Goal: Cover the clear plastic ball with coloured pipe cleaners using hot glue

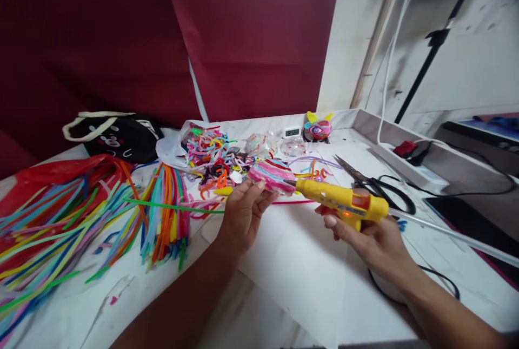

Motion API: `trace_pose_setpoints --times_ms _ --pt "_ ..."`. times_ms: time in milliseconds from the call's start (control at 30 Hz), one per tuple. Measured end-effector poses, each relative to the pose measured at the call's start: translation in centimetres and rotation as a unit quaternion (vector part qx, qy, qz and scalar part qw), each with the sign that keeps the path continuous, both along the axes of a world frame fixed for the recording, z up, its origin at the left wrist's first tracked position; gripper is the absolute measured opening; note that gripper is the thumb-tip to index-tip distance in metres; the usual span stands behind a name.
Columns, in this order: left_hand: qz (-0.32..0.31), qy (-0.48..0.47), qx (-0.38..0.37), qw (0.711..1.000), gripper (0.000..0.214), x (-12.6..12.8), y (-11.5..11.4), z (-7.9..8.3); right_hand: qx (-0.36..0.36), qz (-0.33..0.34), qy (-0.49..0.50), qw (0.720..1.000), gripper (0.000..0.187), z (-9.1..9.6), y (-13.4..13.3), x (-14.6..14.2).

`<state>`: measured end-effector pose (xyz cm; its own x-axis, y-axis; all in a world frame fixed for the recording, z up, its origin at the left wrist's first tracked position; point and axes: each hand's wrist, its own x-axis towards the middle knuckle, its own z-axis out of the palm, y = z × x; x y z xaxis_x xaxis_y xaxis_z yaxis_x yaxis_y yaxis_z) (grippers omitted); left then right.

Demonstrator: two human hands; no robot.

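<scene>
Striped pink piece [270, 176], at twelve o'clock from the white sheet [300, 273], is judged light and crushable, best taken by its edge, where the left hand [245, 211] pinches it, the right hand [371, 241] gripping the yellow glue gun [324, 192] at three o'clock.

Bare forearms [182, 284] taper to narrow wrists [399, 268] and bare hands [245, 212].

The left hand [244, 212] pinches while the right hand [371, 238] grips.

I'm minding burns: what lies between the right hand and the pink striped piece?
In the head view, the yellow glue gun, gripped by the right hand, its nozzle at the pink striped piece.
</scene>
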<state>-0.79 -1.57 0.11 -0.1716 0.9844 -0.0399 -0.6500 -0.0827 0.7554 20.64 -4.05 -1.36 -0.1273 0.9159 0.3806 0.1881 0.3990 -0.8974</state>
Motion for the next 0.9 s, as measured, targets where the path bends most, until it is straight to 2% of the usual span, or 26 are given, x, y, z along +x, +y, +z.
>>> trace_pose_setpoints --times_ms 300,567,900 --pt "-0.012 0.021 0.015 1.000 0.010 0.5 -0.6 0.0 0.113 0.006 -0.080 0.990 0.017 -1.2 -0.7 0.7" --pt "-0.008 0.026 0.010 1.000 0.012 0.8 -0.8 0.1 0.088 0.008 -0.090 0.992 0.023 -2.0 -0.6 0.7" --pt "-0.009 0.035 0.008 0.999 0.014 1.1 -1.2 0.2 0.109 -0.011 -0.113 0.988 0.022 -1.8 -0.7 0.7"
